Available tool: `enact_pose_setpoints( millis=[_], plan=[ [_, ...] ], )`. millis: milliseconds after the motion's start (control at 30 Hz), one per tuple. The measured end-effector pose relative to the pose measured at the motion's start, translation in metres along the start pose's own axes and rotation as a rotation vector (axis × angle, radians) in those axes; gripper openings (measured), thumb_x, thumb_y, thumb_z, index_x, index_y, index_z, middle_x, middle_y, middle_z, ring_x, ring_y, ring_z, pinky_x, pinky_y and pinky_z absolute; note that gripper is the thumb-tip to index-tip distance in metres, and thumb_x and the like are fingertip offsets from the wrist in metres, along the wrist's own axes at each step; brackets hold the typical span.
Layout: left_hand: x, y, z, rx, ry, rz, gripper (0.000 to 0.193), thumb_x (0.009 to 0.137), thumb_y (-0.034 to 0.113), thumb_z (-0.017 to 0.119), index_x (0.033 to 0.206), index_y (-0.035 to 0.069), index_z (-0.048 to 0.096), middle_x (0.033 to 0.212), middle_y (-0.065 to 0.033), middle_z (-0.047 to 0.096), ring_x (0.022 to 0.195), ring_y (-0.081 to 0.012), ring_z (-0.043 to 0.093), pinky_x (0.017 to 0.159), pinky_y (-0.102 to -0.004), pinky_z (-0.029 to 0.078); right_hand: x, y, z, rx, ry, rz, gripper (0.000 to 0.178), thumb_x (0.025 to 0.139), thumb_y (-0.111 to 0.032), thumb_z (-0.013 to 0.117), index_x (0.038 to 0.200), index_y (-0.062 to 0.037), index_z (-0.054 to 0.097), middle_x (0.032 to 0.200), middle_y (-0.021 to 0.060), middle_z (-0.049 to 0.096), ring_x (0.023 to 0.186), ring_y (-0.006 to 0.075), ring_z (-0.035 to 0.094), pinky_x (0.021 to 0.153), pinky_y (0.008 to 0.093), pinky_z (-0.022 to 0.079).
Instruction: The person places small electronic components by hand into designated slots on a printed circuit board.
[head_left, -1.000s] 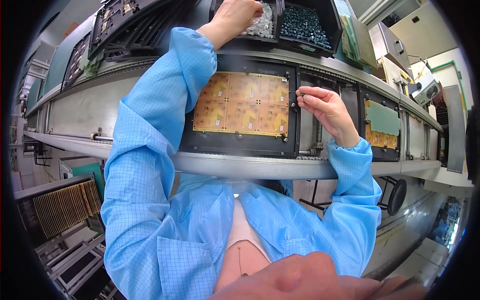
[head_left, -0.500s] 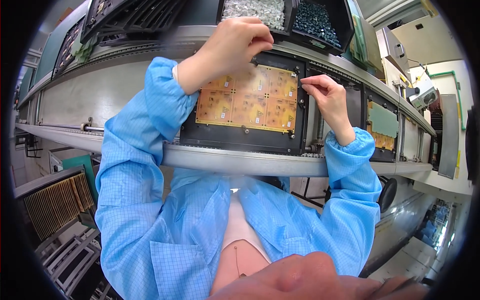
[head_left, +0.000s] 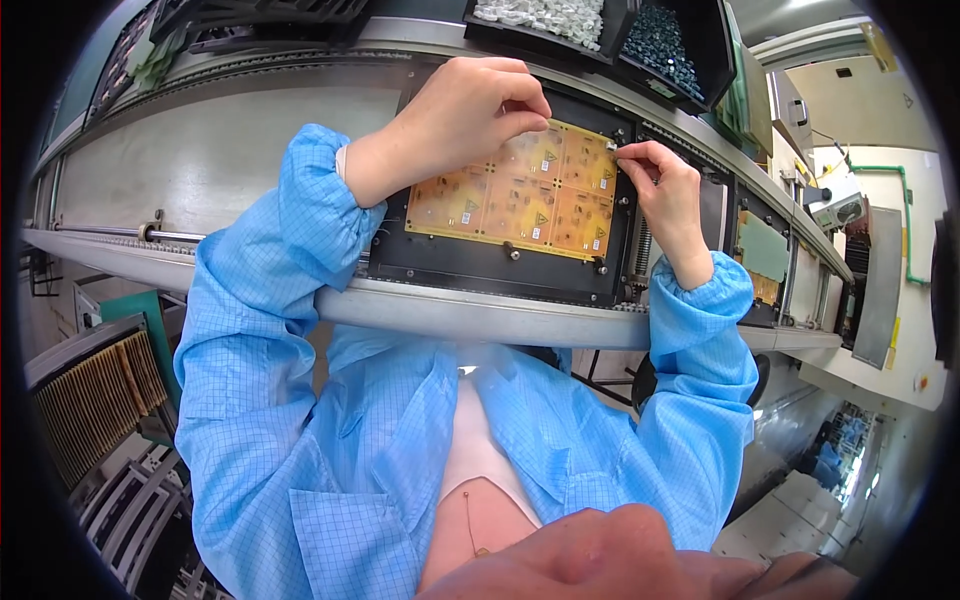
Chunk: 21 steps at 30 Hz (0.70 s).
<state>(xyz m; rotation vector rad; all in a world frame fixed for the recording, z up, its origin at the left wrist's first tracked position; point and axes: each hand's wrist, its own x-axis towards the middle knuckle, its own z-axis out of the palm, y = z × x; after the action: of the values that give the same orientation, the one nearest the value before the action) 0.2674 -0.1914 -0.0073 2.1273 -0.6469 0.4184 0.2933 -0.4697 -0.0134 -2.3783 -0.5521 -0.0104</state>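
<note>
A yellow-orange circuit board panel [head_left: 520,215], divided into several sections, lies in a black carrier frame [head_left: 440,262]. Above its far left part hangs my left hand [head_left: 465,115], thumb and index finger pinched together. Whatever that pinch may hold is too small to make out. My right hand [head_left: 665,195] is at the panel's far right corner, its thumb and index finger closed at a small white part [head_left: 612,147]. The fingertips partly cover that part.
Beyond the rail, black bins hold white parts [head_left: 545,18] and dark blue parts [head_left: 660,50]. Another carrier with a pale green sheet [head_left: 763,247] sits to the right. A metal rail [head_left: 480,310] runs along the near side. A rack of brown boards [head_left: 95,400] stands at lower left.
My right fingertips have come up to the small white part at the panel's corner. My left hand stays pinched over the panel, slightly lower in view. The whole view has shifted a little.
</note>
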Motion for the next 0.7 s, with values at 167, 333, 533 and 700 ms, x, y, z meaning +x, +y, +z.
enact_pose_setpoints(
  millis=[167,333,533,700],
  plan=[
    [-0.004,0.0,0.0,0.008,0.007,0.018,0.011,0.082,0.014,0.073,0.085,0.004,0.07,0.083,-0.0083,0.066,0.073,-0.0246,0.066,0.065,-0.0325,0.054,-0.001,-0.003,0.004,-0.061,-0.021,0.033,0.011,0.088,-0.002,0.066,0.098,0.0007,0.07,0.083,0.0081,0.071,0.071,0.0103,0.063,0.067,0.0243,0.051],
    [-0.002,0.001,0.0,0.005,-0.001,0.037,0.01,0.082,0.014,0.072,0.085,0.004,0.07,0.084,-0.0085,0.067,0.076,-0.0251,0.067,0.068,-0.033,0.055,-0.004,0.002,0.013,-0.091,0.066,-0.037,0.014,0.089,0.001,0.063,0.102,0.0021,0.066,0.083,0.0088,0.069,0.071,0.012,0.063,0.066,0.026,0.051],
    [0.0,-0.001,0.003,0.022,0.017,0.084,0.011,0.081,0.014,0.071,0.086,0.004,0.071,0.086,-0.0095,0.067,0.077,-0.0268,0.067,0.069,-0.0341,0.055,-0.003,0.009,0.009,-0.167,0.046,-0.061,0.016,0.089,0.002,0.062,0.105,0.0018,0.064,0.084,0.0114,0.069,0.073,0.0175,0.066,0.069,0.0295,0.054],
    [0.0,-0.001,0.002,0.006,0.013,0.082,0.012,0.081,0.014,0.071,0.086,0.004,0.071,0.086,-0.0102,0.068,0.076,-0.0273,0.067,0.069,-0.0345,0.055,0.003,0.002,0.006,-0.216,0.015,-0.025,0.016,0.089,0.001,0.062,0.105,0.0013,0.063,0.086,0.0143,0.07,0.077,0.0212,0.069,0.07,0.0308,0.055]
  ],
)
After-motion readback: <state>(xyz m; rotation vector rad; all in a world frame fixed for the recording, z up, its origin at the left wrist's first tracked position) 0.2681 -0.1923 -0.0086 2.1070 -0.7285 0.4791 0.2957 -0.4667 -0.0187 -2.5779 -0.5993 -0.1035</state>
